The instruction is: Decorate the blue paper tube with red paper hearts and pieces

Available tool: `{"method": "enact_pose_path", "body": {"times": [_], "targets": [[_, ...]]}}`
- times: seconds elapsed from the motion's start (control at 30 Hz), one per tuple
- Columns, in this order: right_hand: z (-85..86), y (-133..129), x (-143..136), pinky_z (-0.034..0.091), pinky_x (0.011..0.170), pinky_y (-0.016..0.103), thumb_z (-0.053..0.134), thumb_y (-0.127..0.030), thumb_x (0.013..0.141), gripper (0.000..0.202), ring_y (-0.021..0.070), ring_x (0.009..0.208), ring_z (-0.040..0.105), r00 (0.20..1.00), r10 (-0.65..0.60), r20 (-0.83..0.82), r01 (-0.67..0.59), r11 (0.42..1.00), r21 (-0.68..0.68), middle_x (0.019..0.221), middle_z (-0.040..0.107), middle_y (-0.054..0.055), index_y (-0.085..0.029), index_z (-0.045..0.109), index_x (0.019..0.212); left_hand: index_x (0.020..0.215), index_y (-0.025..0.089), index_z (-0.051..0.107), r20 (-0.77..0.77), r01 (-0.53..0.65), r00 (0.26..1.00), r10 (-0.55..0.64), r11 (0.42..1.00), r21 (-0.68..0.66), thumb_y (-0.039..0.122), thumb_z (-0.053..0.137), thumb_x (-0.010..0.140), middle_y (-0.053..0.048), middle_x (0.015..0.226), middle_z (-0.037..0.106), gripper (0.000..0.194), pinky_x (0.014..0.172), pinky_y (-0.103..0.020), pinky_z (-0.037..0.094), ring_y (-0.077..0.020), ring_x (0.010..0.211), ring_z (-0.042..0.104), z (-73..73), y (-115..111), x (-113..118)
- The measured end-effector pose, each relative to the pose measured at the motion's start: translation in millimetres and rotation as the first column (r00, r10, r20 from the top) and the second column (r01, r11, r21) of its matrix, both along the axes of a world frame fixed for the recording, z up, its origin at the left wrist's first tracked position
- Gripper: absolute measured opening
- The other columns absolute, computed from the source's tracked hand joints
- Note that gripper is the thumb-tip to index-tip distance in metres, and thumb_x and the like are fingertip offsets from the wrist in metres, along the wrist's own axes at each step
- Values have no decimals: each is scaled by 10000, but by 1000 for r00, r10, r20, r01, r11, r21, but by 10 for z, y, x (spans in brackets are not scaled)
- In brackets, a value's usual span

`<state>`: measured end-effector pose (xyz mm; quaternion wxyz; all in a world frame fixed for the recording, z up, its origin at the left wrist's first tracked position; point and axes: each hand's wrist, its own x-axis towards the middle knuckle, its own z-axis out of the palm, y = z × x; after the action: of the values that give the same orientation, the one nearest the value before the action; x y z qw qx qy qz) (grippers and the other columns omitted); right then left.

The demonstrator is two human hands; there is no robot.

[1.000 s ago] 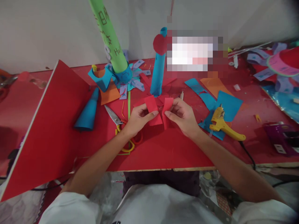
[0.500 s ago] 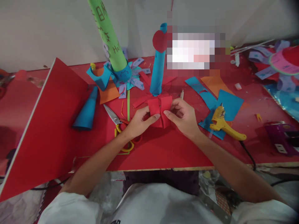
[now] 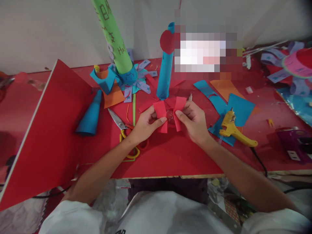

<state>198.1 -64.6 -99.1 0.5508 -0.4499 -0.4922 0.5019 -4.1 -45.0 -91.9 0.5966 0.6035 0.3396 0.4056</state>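
Observation:
My left hand (image 3: 148,124) pinches a red paper piece (image 3: 160,112) between thumb and fingers. A second red paper piece (image 3: 179,105) is gripped in my right hand (image 3: 193,119). The two pieces are apart, with a narrow gap between them, above the red table (image 3: 170,156). Just behind them stands a blue paper tube (image 3: 164,74) with a red disc (image 3: 167,42) near its top and red strips around its base. Scissors with yellow and red handles (image 3: 118,120) lie beside my left hand, partly under the forearm.
At left are a red board (image 3: 53,130) and a blue paper cone (image 3: 91,117). A green tube (image 3: 117,45) stands behind. To the right, a yellow glue gun (image 3: 235,130) lies on blue paper (image 3: 241,107); a purple box (image 3: 293,143) is farther right.
The two red pieces, which were side by side and nearly touching, are now separated. My right hand has moved slightly right with its piece, which is now tilted.

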Motion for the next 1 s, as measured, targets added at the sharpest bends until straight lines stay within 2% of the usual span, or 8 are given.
{"method": "enact_pose_path", "body": {"times": [0.13, 0.33, 0.43, 0.6, 0.77, 1.0], "targets": [[14, -5, 5, 394, 521, 306, 807, -531, 905, 305, 157, 588, 549, 987, -71, 143, 65, 997, 48, 674, 629, -37, -283, 634, 940, 1279, 224, 583, 19, -43, 999, 44, 998, -39, 518, 840, 886, -79, 1152, 784, 555, 865, -313, 637, -221, 1038, 787, -28, 4, -8], [29, -4, 2, 349, 512, 303, 830, -502, 887, 317, 141, 547, 500, 974, -107, 199, 94, 993, 72, 611, 595, -62, -286, 602, 932, 1412, 237, 519, -31, -117, 993, 116, 993, -10, 510, 839, 880, -93, 1225, 778, 678, 887, -342, 641, -245, 1077, 784, -35, 5, -9], [19, -23, -5, 366, 528, 297, 819, -461, 901, 271, 135, 547, 498, 968, -118, 222, 102, 991, 82, 610, 598, -64, -277, 623, 940, 1328, 221, 578, -52, -147, 988, 148, 989, 19, 496, 843, 876, -88, 1204, 784, 591, 883, -326, 629, -234, 1055, 784, -48, 11, -5], [8, -39, -25, 482, 605, 302, 780, -504, 922, 266, 171, 661, 641, 961, -54, 272, 30, 996, 89, 735, 721, -12, -256, 686, 899, 1066, 177, 700, -104, -128, 985, 137, 988, 91, 477, 811, 900, -69, 1064, 789, 361, 907, -316, 595, -197, 974, 755, -72, -1, 18], [-15, -18, -32, 522, 638, 300, 739, -573, 924, 347, 190, 728, 699, 942, -19, 335, -14, 995, 96, 839, 780, 24, -229, 747, 974, 1040, 169, 748, -163, -124, 975, 150, 979, 160, 444, 740, 946, -52, 994, 779, 291, 863, -298, 556, -177, 918, 700, -67, -13, 25], [-68, -19, -17, 519, 661, 300, 726, -466, 955, 251, 176, 721, 685, 936, -5, 353, -41, 992, 122, 847, 770, 18, -222, 749, 1011, 1036, 166, 748, -212, -110, 967, 142, 982, 154, 423, 724, 945, -54, 972, 772, 273, 908, -342, 550, -195, 912, 684, -75, -23, 18]]}}
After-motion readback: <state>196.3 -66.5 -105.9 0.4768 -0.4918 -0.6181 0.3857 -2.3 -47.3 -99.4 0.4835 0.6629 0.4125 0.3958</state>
